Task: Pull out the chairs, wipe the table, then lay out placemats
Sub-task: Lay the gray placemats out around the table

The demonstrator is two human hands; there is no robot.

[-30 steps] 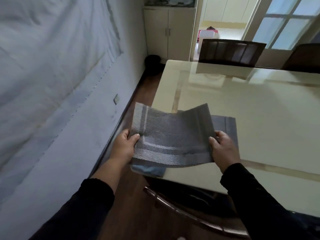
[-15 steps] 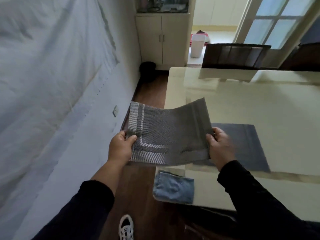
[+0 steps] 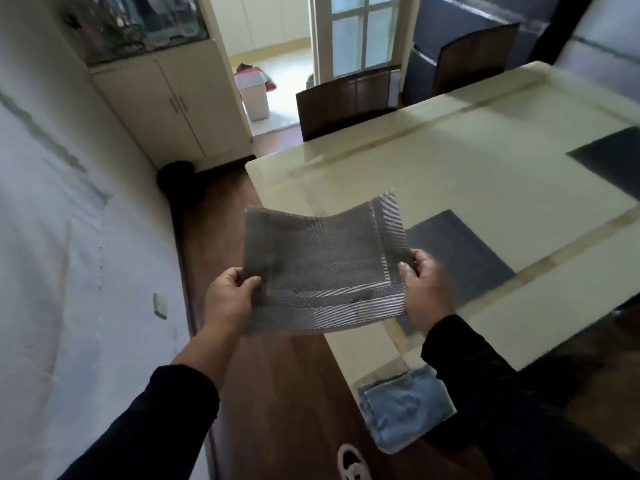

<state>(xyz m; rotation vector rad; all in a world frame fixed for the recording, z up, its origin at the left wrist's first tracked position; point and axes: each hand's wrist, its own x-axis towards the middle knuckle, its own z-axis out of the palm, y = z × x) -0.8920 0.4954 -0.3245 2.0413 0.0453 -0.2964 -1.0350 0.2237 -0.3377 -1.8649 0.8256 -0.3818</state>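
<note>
Left of centre, left hand [image 3: 228,299] pinches the lower-left corner of a grey woven placemat [image 3: 322,265], thumb on top, fingers curled under. Mat hangs in mid-frame, in the air, over the near-left table edge and partly over the wood floor [image 3: 263,393]. It sags in the middle between the two grips and its far edge curls up, so it looks light, thin and floppy but with some springy body, not limp like cloth. Weave looks coarse, so probably grippy, low slip risk.

Right of centre, right hand [image 3: 427,289] closes on the mat's right edge near the lower corner, thumb over, fingers beneath. Best hold, judging by this: opposite short edges or corners, kept taut so it lands flat.

Cream glossy table [image 3: 485,174] fills the right half. A second dark placemat [image 3: 460,258] lies flat on it just behind the right hand; a third [image 3: 613,157] sits at the far right edge. Folded blue cloth [image 3: 405,407] rests on the table's near corner, lower centre-right. Two dark chairs [image 3: 349,102] stand at the far side, top centre.
</note>
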